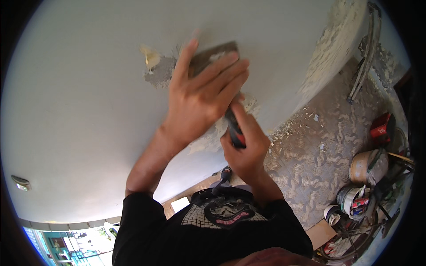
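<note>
My left hand (199,95) lies over the metal blade (229,48) of a scraper, its fingers stretched out and slightly spread, pressing it against the grey wall (88,97). My right hand (246,146) is wrapped round the scraper's black-and-red handle (236,135) just below. Beside the blade is a patch of peeled coating (159,75) with a pale yellow flake (151,57). The blade's working edge and the fingertips are blurred. A rough band of flaking cream material (326,44) runs along the wall's right side.
Scattered flakes (315,117) lie on the patterned floor (301,168) at the right. A red container (381,127), buckets (368,165), a board (318,232) and a bicycle wheel (348,246) stand there. Long pipes (368,53) are at upper right, a small fixture (21,182) at left.
</note>
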### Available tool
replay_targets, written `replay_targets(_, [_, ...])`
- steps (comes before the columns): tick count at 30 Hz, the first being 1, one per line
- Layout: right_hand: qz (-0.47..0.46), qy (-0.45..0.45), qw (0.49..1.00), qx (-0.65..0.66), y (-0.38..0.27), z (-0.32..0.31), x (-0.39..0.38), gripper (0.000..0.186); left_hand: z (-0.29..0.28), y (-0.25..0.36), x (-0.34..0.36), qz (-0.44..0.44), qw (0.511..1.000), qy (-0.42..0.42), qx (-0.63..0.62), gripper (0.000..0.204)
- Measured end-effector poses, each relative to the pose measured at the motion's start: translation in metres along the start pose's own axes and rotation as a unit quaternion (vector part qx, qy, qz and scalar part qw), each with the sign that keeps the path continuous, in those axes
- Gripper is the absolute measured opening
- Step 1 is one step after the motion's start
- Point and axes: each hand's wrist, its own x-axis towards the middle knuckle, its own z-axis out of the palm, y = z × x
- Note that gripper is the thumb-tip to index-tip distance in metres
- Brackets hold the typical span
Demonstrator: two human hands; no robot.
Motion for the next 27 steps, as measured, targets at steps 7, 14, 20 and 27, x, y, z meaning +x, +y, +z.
replay_targets(7, [-0.036,-0.042,0.998,-0.01,-0.001,0.003,-0.014,0.081,-0.004,0.006,-0.033,-0.049,0.998,0.002,0.029,0.022])
replay_targets(14, [-0.013,-0.062,0.997,-0.034,-0.014,0.001,-0.035,0.08,-0.007,0.02,-0.055,-0.071,0.997,-0.024,0.005,0.022])
replay_targets(20, [-0.008,-0.059,0.997,-0.045,-0.024,-0.006,-0.018,0.075,-0.009,0.003,-0.034,-0.038,0.999,0.011,0.012,0.019])
replay_targets(27, [-0.018,-0.04,0.999,-0.024,-0.021,0.001,-0.012,0.079,-0.014,-0.005,-0.02,-0.016,0.999,0.042,0.01,0.022])
